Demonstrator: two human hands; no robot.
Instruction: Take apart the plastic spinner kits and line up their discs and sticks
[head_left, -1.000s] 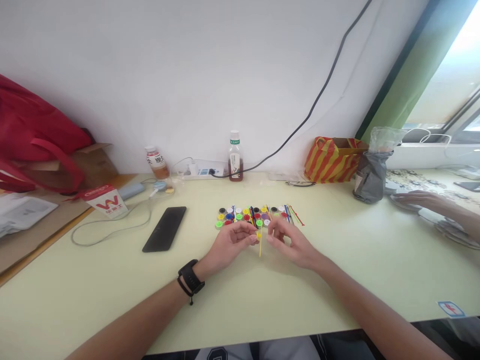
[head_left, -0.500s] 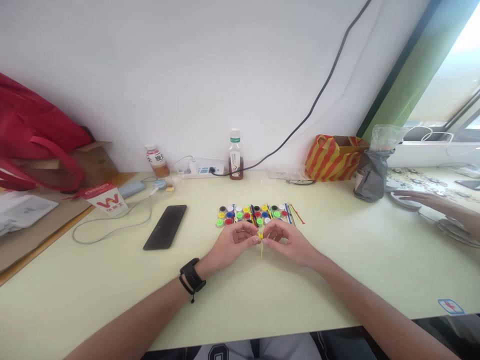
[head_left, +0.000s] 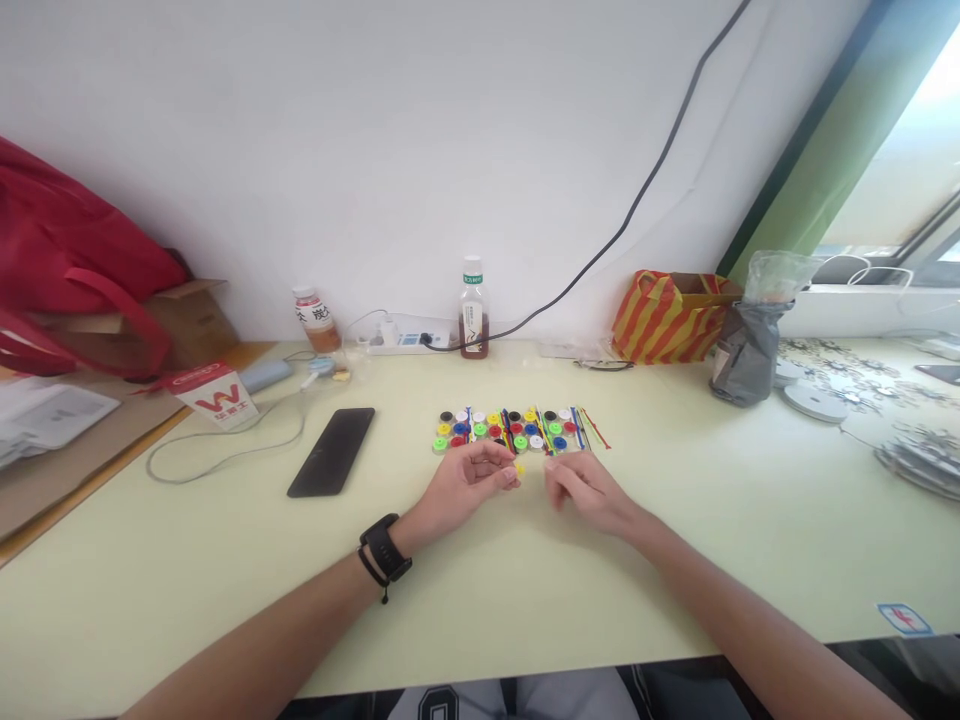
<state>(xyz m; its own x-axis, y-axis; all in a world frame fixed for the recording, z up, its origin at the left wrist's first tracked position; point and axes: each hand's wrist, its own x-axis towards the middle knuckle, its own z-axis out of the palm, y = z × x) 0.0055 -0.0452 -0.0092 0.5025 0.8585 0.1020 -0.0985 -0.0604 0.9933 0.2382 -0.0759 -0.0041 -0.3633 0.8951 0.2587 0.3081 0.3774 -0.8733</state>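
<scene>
Between the thumb and fingertips of my left hand (head_left: pixel 471 484) is a small yellow piece (head_left: pixel 519 469), its shape mostly hidden. My right hand (head_left: pixel 589 490) hovers just to the right, apart from it, fingers curled together; anything pinched in them is hidden. Just beyond both hands lie rows of small round coloured discs (head_left: pixel 480 431) in black, white, yellow, green, red and blue. Thin coloured strips lie among them, and a few loose ones (head_left: pixel 596 428) rest at the right end.
A black phone (head_left: pixel 331 452) lies left of my hands, near a cable and a red-and-white box (head_left: pixel 217 395). Bottles (head_left: pixel 472 315) and a power strip (head_left: pixel 409 342) stand along the wall. To the right are a striped bag (head_left: pixel 667 315), a grey bag (head_left: pixel 746 350) and round discs (head_left: pixel 816 402).
My right hand has moved right, away from my left hand. The thin yellow stick upright between them no longer shows. Another person's hand at the far right has left the view.
</scene>
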